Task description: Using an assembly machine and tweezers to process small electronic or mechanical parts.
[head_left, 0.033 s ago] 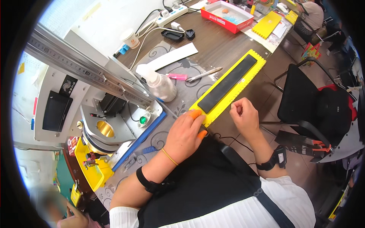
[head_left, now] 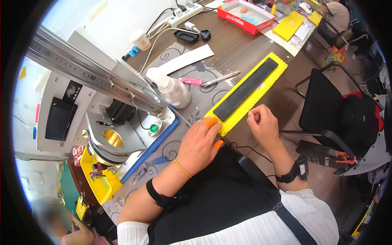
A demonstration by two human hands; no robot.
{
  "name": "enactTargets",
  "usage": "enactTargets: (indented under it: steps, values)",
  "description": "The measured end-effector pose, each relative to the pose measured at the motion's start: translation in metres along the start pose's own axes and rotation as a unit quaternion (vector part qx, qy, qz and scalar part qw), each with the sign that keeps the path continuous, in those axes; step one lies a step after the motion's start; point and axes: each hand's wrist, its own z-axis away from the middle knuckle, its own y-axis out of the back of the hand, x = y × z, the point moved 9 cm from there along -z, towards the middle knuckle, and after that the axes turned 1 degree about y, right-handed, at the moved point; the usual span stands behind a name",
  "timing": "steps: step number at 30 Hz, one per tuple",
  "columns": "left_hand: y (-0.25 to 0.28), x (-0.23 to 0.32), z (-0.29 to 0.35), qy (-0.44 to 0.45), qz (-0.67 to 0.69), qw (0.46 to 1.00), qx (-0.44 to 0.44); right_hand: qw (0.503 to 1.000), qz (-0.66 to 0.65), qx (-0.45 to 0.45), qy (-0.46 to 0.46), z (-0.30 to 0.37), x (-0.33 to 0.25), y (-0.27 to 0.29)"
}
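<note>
A long yellow board (head_left: 229,125) with notched edges lies slantwise on the table, carrying a flat black strip (head_left: 246,90). My left hand (head_left: 197,146), with orange finger covers on the thumb and a finger, grips the board's near end, fingers on top and thumb at the near edge. Just right of the board, my right hand (head_left: 263,125) is held up with its fingers pinched together. Whatever may be between those fingertips is too small to make out.
Left of the board stand a clear pump bottle (head_left: 174,93), a pink piece (head_left: 190,81), tweezers (head_left: 220,79) and a white strip (head_left: 185,60). A machine with a ruled rail (head_left: 81,67) fills the left. Farther back sits a red box (head_left: 245,25); a black chair (head_left: 322,102) is at right.
</note>
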Motion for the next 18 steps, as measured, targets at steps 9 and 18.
enactTargets:
  steps: [9, 18]
  values:
    - [0.001, -0.01, 0.004, -0.004, 0.014, 1.0, -0.011, 0.994, 0.101, -0.036, 0.024, 0.007, -0.002, -0.007]
    - [0.001, -0.012, 0.009, -0.014, 0.029, 0.999, -0.022, 0.994, 0.011, -0.095, 0.06, 0.03, -0.045, -0.031]
